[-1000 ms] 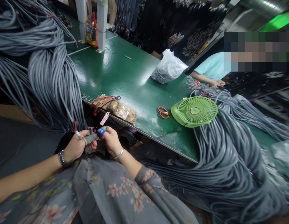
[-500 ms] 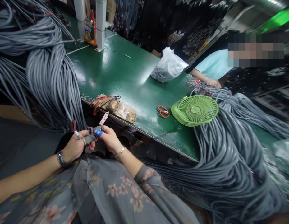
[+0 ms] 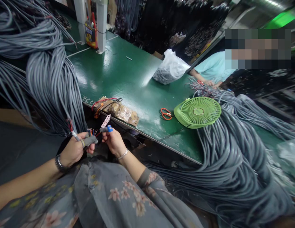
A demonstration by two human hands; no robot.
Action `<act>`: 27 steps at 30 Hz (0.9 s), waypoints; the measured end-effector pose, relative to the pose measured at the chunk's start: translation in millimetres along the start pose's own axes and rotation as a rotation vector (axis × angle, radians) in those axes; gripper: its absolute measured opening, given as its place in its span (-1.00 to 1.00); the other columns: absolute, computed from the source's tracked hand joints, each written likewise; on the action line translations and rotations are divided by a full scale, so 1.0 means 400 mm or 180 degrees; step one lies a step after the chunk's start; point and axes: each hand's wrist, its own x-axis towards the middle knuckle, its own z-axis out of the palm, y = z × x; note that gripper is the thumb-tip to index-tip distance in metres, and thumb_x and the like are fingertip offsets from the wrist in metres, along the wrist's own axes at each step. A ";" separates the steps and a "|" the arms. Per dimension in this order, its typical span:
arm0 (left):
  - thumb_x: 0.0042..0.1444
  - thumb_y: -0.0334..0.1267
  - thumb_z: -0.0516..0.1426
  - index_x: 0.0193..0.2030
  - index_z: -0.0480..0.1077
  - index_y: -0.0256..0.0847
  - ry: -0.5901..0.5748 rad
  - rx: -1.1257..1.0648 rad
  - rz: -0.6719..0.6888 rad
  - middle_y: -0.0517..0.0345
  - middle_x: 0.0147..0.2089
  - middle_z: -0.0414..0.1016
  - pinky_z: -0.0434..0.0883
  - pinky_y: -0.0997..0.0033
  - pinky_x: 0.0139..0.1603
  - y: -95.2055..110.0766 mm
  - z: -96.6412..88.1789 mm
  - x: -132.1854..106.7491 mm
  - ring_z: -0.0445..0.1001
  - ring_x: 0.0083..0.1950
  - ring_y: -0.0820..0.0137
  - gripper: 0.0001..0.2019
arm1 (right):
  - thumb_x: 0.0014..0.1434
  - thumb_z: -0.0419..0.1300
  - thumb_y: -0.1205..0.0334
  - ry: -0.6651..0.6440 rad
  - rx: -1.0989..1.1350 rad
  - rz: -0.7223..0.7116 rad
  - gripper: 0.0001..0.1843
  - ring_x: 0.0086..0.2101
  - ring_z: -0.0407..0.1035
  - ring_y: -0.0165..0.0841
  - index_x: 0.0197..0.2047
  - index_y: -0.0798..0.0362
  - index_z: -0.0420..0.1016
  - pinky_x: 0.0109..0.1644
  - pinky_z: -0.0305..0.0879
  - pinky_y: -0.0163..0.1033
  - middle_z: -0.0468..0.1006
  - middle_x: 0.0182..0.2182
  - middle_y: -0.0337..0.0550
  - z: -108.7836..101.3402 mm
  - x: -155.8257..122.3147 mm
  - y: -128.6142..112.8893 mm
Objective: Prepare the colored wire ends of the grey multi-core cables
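Observation:
My left hand (image 3: 75,150), with grey covers on its fingers, is closed around a grey cable (image 3: 77,137). Thin coloured wires (image 3: 91,132) fan out from the cable's end above the thumb. To the right, my right hand (image 3: 114,142) has a blue cover on the thumb and a grey one on a finger. Its fingertips pinch together at the tip of one reddish wire stretching over from the fan. Just above them, a pale pink strip with holes (image 3: 106,121) sticks out at the table edge.
Grey cable bundles hang at the left (image 3: 52,76) and right (image 3: 233,152). On the green table (image 3: 128,79) lie a taped wooden block (image 3: 123,113), orange-handled scissors (image 3: 166,114), a green fan (image 3: 197,112) and a plastic bag (image 3: 171,68). Across it, another person handles cables.
My right hand has drawn slightly away from the left, opening a gap between them. The coloured wires now show spread out. The other person's hands have shifted slightly left.

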 end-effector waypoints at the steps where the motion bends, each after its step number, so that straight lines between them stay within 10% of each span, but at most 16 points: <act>1: -0.47 -0.09 0.39 -0.63 0.44 -0.27 -0.0039 -0.0052 -0.0025 0.16 -0.71 0.39 0.28 0.56 -0.68 0.008 0.000 -0.001 0.30 -0.68 0.50 -0.67 | 0.04 0.35 -0.19 -0.0002 0.0048 0.0082 -0.52 -0.61 0.16 -0.54 -0.43 0.10 0.43 -0.51 0.20 -0.38 0.39 -0.59 -0.33 -0.004 0.002 -0.011; 8: -0.57 -0.03 0.45 -0.63 0.44 -0.27 -0.0385 -0.0155 -0.0160 0.18 -0.75 0.35 0.21 0.57 -0.74 0.053 0.014 0.009 0.21 -0.74 0.53 -0.57 | 0.09 0.31 -0.24 -0.0677 -0.0202 0.0096 -0.50 -0.57 0.18 -0.53 -0.34 0.10 0.46 -0.50 0.18 -0.38 0.42 -0.53 -0.30 0.000 0.036 -0.058; 14: -0.52 -0.03 0.43 -0.62 0.41 -0.28 -0.0565 0.0040 -0.0137 0.19 -0.76 0.31 0.14 0.58 -0.75 0.055 0.020 0.028 0.16 -0.75 0.56 -0.58 | -0.11 0.32 -0.41 0.0057 -0.0658 -0.1095 -0.36 -0.61 0.12 -0.54 -0.49 0.07 0.40 -0.52 0.09 -0.37 0.35 -0.65 -0.34 0.008 0.055 -0.035; 20: -0.40 -0.07 0.39 -0.58 0.39 -0.26 -0.0760 0.0060 -0.0058 0.21 -0.74 0.29 0.11 0.56 -0.74 0.043 0.016 0.049 0.15 -0.74 0.56 -0.64 | 0.04 0.31 -0.33 -0.0305 0.0273 -0.0047 -0.43 -0.53 0.23 -0.47 -0.39 0.08 0.45 -0.46 0.27 -0.34 0.43 -0.54 -0.25 0.038 0.057 -0.046; 27: -0.43 -0.10 0.36 -0.67 0.34 -0.25 -0.0651 0.0163 -0.0074 0.20 -0.76 0.28 0.11 0.56 -0.75 0.046 0.025 0.045 0.14 -0.76 0.56 -0.66 | 0.07 0.40 -0.13 -0.0051 0.0742 -0.0058 -0.56 -0.53 0.23 -0.49 -0.41 0.10 0.48 -0.42 0.28 -0.37 0.40 -0.59 -0.29 0.059 0.057 -0.050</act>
